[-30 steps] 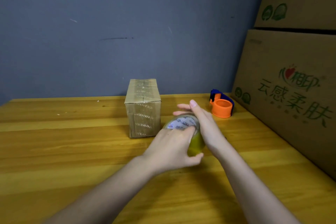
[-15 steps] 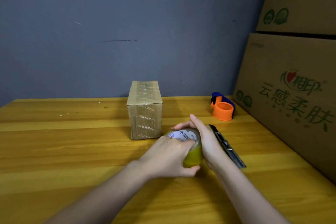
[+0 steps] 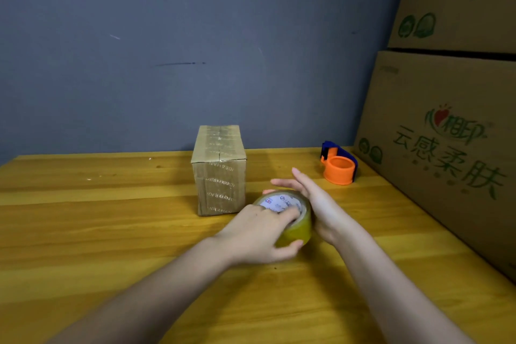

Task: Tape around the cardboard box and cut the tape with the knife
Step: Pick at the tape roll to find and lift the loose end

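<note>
A yellow wooden table (image 3: 83, 232) with plank grain is spread across the lower view, backed by a dull blue-grey wall (image 3: 167, 36). At three o'clock, big stacked cartons (image 3: 446, 126) are seen, printed with green Chinese characters and a red heart logo. At the centre the small cardboard box (image 3: 219, 169) is stood upright, already banded with tape; faint repeated lettering is printed down it, too blurred to be read. At two o'clock from it, an orange and blue tape dispenser (image 3: 339, 166) is parked near the cartons. At four o'clock, just beside the box, the tape roll (image 3: 290, 218) is gripped by the left hand (image 3: 259, 232), fingers curled over its printed core label. The right hand (image 3: 315, 201) is laid flat and open-fingered against the roll's far side
</note>
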The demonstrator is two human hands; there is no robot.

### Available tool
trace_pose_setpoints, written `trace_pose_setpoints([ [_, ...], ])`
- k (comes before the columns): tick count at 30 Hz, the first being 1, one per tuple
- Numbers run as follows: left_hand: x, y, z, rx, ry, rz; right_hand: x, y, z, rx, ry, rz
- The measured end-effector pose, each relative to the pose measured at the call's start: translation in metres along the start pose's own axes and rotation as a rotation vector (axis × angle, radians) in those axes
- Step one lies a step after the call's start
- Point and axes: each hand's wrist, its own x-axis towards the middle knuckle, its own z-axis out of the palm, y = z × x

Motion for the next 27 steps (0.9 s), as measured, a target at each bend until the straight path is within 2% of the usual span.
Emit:
trace_pose_setpoints([
  [5,0.021,-0.002,0.002,-0.085,-0.015,-0.147,0.013,0.000,-0.013,-0.268,0.366,-0.191],
  [8,0.045,-0.006,0.008,-0.101,-0.005,-0.238,0.022,0.005,-0.024,-0.383,0.429,-0.271],
  [13,0.091,-0.017,0.032,-0.006,0.026,-0.272,0.050,0.004,-0.053,-0.640,0.546,-0.232],
  [17,0.119,-0.027,0.052,0.060,0.033,-0.290,0.074,0.004,-0.075,-0.599,0.515,-0.179],
  [27,0.158,-0.048,0.085,0.012,0.027,-0.364,0.113,0.013,-0.098,-0.571,0.534,-0.146],
])
